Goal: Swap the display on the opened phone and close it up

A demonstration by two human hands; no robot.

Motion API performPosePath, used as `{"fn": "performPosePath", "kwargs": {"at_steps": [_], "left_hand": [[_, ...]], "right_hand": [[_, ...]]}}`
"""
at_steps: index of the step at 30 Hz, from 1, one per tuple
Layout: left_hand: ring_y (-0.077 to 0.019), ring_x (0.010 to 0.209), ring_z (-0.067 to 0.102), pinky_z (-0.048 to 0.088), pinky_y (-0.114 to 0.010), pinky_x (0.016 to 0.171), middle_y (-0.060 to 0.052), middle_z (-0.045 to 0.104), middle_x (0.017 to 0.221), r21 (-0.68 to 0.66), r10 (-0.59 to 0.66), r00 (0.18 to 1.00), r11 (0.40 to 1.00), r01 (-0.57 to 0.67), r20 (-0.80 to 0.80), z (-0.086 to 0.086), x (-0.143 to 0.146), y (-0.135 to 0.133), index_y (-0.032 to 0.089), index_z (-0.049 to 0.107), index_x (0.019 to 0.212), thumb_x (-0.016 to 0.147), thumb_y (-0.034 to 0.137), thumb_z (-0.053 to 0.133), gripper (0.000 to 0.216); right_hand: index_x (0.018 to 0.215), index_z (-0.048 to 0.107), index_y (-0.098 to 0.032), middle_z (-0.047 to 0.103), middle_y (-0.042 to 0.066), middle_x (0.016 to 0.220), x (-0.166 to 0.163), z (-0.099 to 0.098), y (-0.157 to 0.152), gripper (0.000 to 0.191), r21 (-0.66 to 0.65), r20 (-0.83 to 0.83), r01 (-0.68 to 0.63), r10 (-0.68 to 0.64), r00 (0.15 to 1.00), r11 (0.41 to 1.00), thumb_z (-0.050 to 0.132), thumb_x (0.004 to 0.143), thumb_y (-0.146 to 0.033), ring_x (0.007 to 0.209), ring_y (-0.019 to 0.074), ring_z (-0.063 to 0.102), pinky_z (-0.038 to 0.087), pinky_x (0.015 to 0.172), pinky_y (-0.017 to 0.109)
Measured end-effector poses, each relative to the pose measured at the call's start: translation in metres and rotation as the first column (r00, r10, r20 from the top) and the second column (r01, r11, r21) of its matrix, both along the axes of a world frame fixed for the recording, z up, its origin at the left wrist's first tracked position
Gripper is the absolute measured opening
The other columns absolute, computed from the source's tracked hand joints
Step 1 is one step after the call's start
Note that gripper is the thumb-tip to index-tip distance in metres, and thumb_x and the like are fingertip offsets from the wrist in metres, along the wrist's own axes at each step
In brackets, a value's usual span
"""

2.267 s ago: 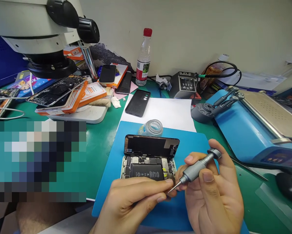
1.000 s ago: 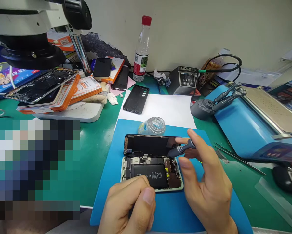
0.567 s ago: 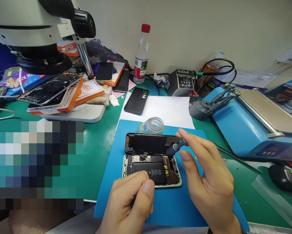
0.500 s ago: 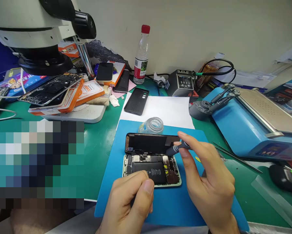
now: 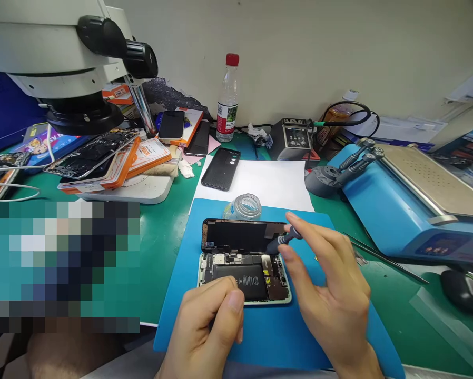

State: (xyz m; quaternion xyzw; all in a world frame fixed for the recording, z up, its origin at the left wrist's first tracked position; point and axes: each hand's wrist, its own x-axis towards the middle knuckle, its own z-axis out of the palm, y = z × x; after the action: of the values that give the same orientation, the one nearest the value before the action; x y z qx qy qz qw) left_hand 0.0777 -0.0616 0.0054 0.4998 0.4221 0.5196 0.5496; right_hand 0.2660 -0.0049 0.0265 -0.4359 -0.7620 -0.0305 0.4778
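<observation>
An opened phone (image 5: 244, 273) lies on a blue mat (image 5: 268, 331), its black screen (image 5: 240, 235) folded up behind the body. My right hand (image 5: 327, 295) pinches a grey precision screwdriver (image 5: 281, 241) between thumb and forefinger, the other fingers spread; its tip points down at the phone's upper right corner. My left hand (image 5: 208, 331) is curled, with its fingers pressing on the near edge of the phone beside the battery.
A small glass jar (image 5: 244, 206) stands just behind the screen, on white paper with a black phone (image 5: 221, 168). A blue machine (image 5: 398, 210) fills the right, tweezers (image 5: 386, 258) in front. A microscope (image 5: 62, 58), stacked phone parts, a water bottle (image 5: 227, 100) and a soldering station (image 5: 295, 138) stand behind.
My right hand carried the screwdriver from the phone's near right corner up to its far right corner. My left hand let go of the tip and settled on the phone's near edge.
</observation>
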Motion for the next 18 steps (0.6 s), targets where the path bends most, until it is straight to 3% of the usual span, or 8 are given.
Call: {"fn": "performPosePath", "kwargs": {"at_steps": [7,11,15,18], "left_hand": [[-0.0136,0.063,0.05,0.032,-0.035,0.063,0.001,0.046,0.065,-0.043,0.047,0.998,0.998,-0.046,0.035,0.002,0.003,0.0,0.019,0.051,0.065,0.117,0.06,0.051,0.066],[-0.0142,0.063,0.05,0.031,-0.036,0.063,0.0,0.047,0.065,-0.042,0.046,0.998,0.998,-0.045,0.036,0.002,0.003,0.0,0.019,0.052,0.065,0.117,0.058,0.05,0.065],[-0.014,0.065,0.048,0.03,-0.036,0.065,0.001,0.047,0.068,-0.02,0.021,0.999,1.0,-0.02,0.039,0.0,0.002,-0.001,0.018,0.051,0.068,0.12,0.05,0.048,0.06],[-0.0141,0.066,0.048,0.03,-0.037,0.066,0.001,0.047,0.069,-0.004,0.003,0.999,1.0,-0.003,0.04,0.0,0.002,-0.002,0.019,0.05,0.07,0.121,0.046,0.047,0.058]], "right_hand": [[0.163,0.056,-0.017,0.061,0.009,0.149,-0.001,-0.004,-0.004,0.047,-0.099,-0.055,-0.049,0.044,0.998,0.994,0.048,0.118,-0.006,0.137,0.0232,0.058,0.047,0.117,0.038],[0.165,0.052,-0.017,0.061,0.009,0.15,0.0,-0.006,-0.006,0.052,-0.082,-0.042,-0.066,0.063,0.997,0.994,0.058,0.115,-0.004,0.137,0.0238,0.059,0.048,0.115,0.038],[0.166,0.052,-0.02,0.06,0.008,0.152,0.0,-0.008,-0.007,0.053,-0.11,-0.072,-0.107,0.099,0.992,0.988,0.045,0.117,-0.003,0.138,0.0237,0.058,0.048,0.114,0.04],[0.17,0.048,-0.021,0.063,0.009,0.146,-0.001,-0.013,-0.007,0.056,-0.087,-0.03,-0.063,0.06,0.998,0.994,0.06,0.117,-0.008,0.129,0.0234,0.063,0.052,0.11,0.039]]}}
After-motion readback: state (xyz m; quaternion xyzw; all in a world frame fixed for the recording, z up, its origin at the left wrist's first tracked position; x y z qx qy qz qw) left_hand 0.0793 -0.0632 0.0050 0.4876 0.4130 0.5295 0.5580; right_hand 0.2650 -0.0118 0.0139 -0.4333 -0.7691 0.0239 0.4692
